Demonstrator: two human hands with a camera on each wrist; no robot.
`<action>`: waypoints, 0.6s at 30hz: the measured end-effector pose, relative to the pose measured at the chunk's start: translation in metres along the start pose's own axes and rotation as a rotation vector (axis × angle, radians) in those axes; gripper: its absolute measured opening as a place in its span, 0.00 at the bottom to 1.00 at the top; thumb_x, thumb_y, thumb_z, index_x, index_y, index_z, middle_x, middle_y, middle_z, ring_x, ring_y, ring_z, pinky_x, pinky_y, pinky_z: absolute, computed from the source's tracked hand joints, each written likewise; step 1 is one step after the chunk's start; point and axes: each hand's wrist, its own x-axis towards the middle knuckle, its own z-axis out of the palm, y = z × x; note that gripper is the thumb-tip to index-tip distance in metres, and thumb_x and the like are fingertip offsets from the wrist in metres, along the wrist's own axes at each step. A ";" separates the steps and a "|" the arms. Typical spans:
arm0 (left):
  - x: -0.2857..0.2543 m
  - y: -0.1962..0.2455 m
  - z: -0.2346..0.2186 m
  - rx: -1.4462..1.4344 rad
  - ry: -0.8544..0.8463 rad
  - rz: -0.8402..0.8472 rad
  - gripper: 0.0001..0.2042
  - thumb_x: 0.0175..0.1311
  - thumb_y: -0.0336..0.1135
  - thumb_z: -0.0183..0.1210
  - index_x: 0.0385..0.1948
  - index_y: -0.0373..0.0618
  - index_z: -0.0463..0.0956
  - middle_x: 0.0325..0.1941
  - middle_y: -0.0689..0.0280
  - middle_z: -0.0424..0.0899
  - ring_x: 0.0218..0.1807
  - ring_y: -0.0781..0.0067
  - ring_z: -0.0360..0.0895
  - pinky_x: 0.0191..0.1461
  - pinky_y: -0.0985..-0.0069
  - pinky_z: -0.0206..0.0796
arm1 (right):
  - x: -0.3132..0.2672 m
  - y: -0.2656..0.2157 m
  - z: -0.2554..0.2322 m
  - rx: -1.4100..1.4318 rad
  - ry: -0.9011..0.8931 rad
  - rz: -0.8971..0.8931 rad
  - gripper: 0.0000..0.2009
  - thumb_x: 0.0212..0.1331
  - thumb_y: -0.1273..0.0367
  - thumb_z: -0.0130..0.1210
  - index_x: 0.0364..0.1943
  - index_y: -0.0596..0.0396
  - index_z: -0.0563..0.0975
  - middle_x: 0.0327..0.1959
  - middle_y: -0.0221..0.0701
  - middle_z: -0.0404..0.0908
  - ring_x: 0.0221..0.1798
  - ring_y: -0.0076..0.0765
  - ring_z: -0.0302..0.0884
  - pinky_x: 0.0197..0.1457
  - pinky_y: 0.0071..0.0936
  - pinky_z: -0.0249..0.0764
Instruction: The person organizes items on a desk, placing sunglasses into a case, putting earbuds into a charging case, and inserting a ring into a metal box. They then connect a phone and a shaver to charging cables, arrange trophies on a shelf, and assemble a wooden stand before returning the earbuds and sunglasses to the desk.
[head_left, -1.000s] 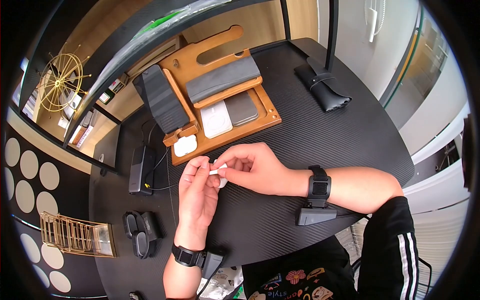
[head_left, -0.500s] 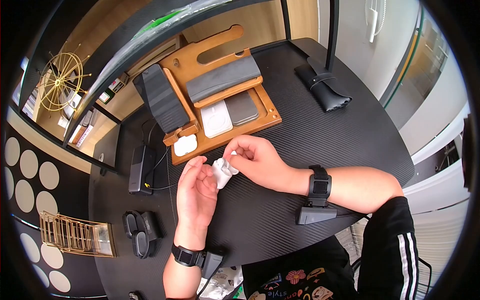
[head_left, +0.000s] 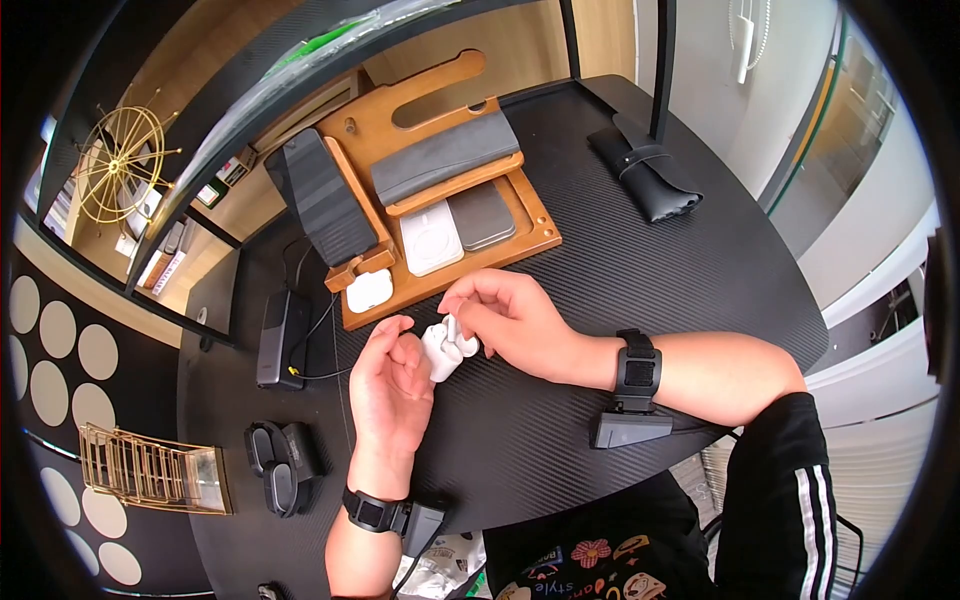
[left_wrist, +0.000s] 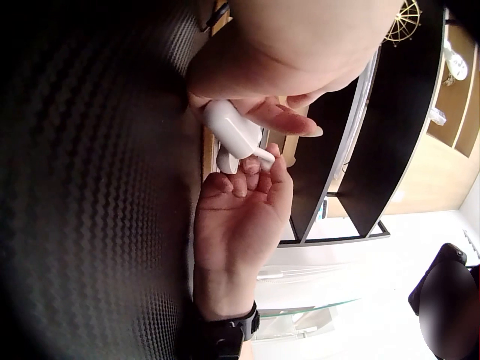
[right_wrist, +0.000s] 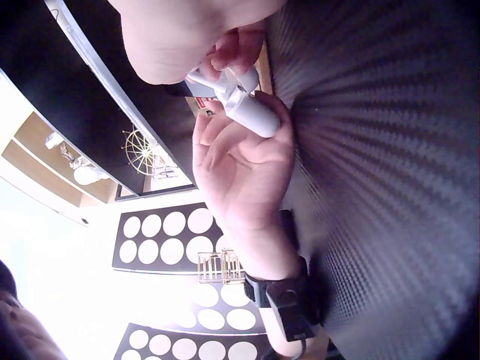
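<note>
A small white earbud case [head_left: 440, 362] with its lid flipped up is held low over the desk by my left hand [head_left: 393, 395]. In the right wrist view the case [right_wrist: 256, 118] lies between that hand's thumb and fingers. My right hand [head_left: 525, 328] pinches a white earbud [head_left: 451, 328] right at the case's mouth. The stem of the earbud [left_wrist: 264, 157] sticks out from the case toward the right fingertips in the left wrist view. The right hand's other fingers curl near the raised lid [head_left: 468, 346].
Behind the hands stands a wooden organizer [head_left: 545, 238] bearing a grey glasses case [head_left: 447, 158], a white charging pad [head_left: 431, 238] and a white rounded case [head_left: 369, 291]. Left are a power bank [head_left: 284, 340] with cable and a black device [head_left: 283, 470]. A black pouch [head_left: 648, 172] lies back right.
Both hands' fingertips met at the earbud a second ago. The right hand has since brought it to the case's mouth, and the open case now shows between the hands.
</note>
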 end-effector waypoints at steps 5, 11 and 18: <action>0.001 0.001 -0.004 -0.026 -0.014 -0.010 0.10 0.65 0.37 0.47 0.36 0.41 0.72 0.15 0.70 0.69 0.11 0.80 0.55 0.19 0.83 0.48 | 0.000 -0.002 0.001 0.024 0.020 0.001 0.08 0.63 0.70 0.48 0.39 0.58 0.75 0.27 0.22 0.75 0.28 0.11 0.69 0.24 0.11 0.66; 0.000 0.000 0.003 -0.061 0.030 0.002 0.10 0.66 0.35 0.45 0.34 0.39 0.72 0.13 0.71 0.64 0.08 0.82 0.54 0.14 0.88 0.51 | -0.001 -0.001 0.000 0.032 -0.033 -0.021 0.08 0.63 0.69 0.49 0.40 0.57 0.75 0.27 0.22 0.76 0.29 0.11 0.71 0.25 0.11 0.65; 0.000 0.001 0.002 -0.097 0.029 0.003 0.10 0.65 0.36 0.46 0.32 0.39 0.73 0.11 0.71 0.63 0.07 0.82 0.54 0.14 0.88 0.50 | -0.001 0.000 0.003 0.041 -0.080 -0.042 0.05 0.58 0.72 0.56 0.35 0.58 0.74 0.25 0.22 0.78 0.29 0.11 0.74 0.25 0.10 0.65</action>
